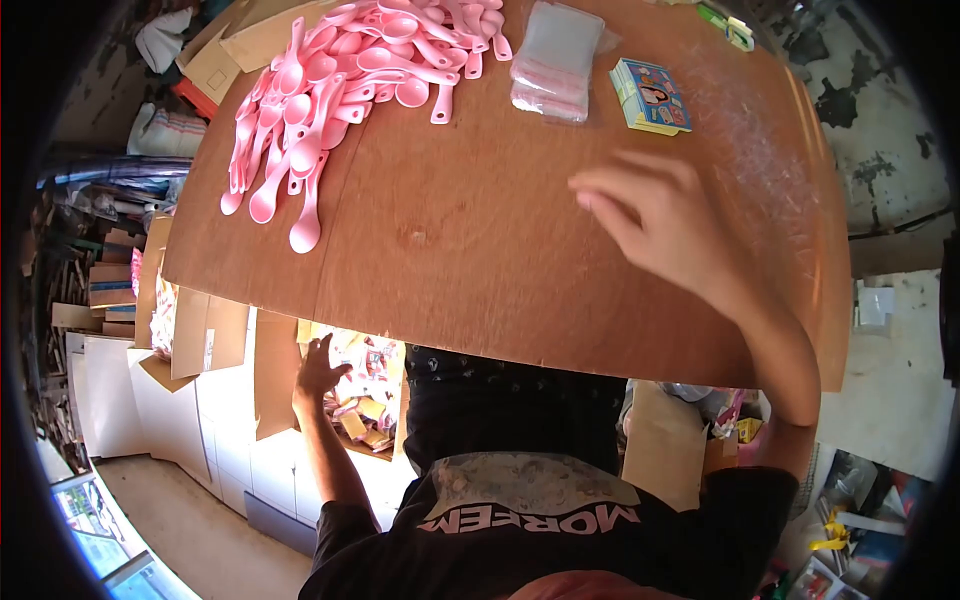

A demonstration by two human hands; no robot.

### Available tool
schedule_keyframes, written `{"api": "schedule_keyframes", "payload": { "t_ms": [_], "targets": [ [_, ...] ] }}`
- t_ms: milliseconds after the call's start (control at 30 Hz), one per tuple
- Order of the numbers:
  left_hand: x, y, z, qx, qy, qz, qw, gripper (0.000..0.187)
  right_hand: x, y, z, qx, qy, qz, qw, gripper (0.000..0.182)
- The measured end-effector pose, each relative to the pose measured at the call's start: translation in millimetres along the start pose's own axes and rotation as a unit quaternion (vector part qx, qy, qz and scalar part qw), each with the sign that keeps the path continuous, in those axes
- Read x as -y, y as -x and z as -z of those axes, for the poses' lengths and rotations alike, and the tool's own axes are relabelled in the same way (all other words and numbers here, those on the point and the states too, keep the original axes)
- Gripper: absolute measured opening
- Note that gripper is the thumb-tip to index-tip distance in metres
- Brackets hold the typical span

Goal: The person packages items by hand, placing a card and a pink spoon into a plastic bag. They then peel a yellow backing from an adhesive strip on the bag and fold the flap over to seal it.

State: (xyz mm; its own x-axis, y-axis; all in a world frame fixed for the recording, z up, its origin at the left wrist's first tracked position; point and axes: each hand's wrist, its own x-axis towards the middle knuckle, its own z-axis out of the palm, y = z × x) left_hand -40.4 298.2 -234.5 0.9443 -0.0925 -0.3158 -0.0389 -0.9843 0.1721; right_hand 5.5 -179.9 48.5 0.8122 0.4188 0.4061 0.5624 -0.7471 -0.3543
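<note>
Our left hand point(318, 372) reaches below the worktop point(470, 240) into an open carton point(275, 385) of small packets point(362, 405), fingers spread, gripping nothing. The packets look light and crinkly; we'd pinch one by its edge. Our right hand point(655, 225) hovers open, empty, above the worktop.

At the bottom centre of the frame I read "MOREEM", upside down, in white letters on the black shirt point(530, 520). I can read nothing else.

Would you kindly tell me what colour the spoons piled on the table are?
Pink spoons, clearest in the head view.
</note>
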Motion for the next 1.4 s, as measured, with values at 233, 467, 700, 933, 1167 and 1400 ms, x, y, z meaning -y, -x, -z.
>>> {"api": "schedule_keyframes", "payload": {
  "t_ms": [233,467,700,933,1167,1400],
  "targets": [
    [-116,36,93,0.191,0.318,-0.289,0.883,0.025,-109,-94,-31,-0.018,0.148,-0.106,0.983,0.014],
    [-191,51,192,0.263,0.473,-0.585,0.605,0.037,-89,-91,-26,-0.018,0.092,-0.077,0.993,0.009],
    [-262,37,217,-0.239,0.361,-0.401,0.808,0.042,54,-14,11,0.164,-0.111,0.019,0.98,0.007],
    [-281,26,200,-0.128,0.474,-0.446,0.748,0.013,1,-7,36,0.052,-0.024,-0.082,0.995,0.015],
    [-289,23,199,-0.084,0.642,-0.288,0.706,0.019,-108,8,29,-0.052,0.248,-0.033,0.967,0.027],
    [-288,18,212,-0.16,0.662,-0.306,0.665,0.023,-107,5,45,-0.039,0.114,-0.095,0.988,0.018]
  ]
}}
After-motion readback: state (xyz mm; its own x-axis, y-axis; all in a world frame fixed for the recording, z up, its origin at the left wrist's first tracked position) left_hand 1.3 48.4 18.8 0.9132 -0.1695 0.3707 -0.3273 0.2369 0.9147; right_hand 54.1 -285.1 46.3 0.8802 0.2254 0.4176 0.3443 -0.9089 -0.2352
